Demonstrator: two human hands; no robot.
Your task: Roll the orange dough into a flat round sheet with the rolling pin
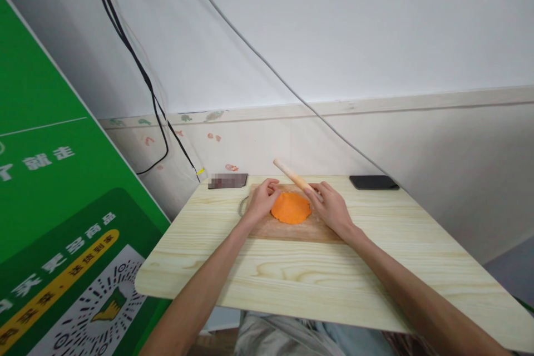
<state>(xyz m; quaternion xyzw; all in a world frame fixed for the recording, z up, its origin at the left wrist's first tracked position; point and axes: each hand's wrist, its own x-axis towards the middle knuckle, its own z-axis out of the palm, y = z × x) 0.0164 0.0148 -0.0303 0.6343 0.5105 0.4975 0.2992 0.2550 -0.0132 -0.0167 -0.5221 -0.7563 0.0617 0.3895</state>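
Observation:
A flat, roughly round sheet of orange dough (291, 208) lies on a wooden cutting board (287, 232). At its left edge is my left hand (263, 200), its fingers loosely bent and apart from the thumb, with the thumb by the dough's rim. My right hand (332, 207), closed, grips the lower end of a light wooden rolling pin (292, 173). The pin tilts up toward the far left, raised above the dough. Part of the pin's near end is hidden by my fingers. A metal handle (242, 206) sticks out from the board's left side.
The pale wood-grain table (292, 283) stands against a white wall (354, 28). A black phone (374, 182) lies at the back right, a dark flat item (227, 181), partly pixelated, at the back left. Cables (137, 61) hang down the wall. A green printed panel (62, 178) stands at left.

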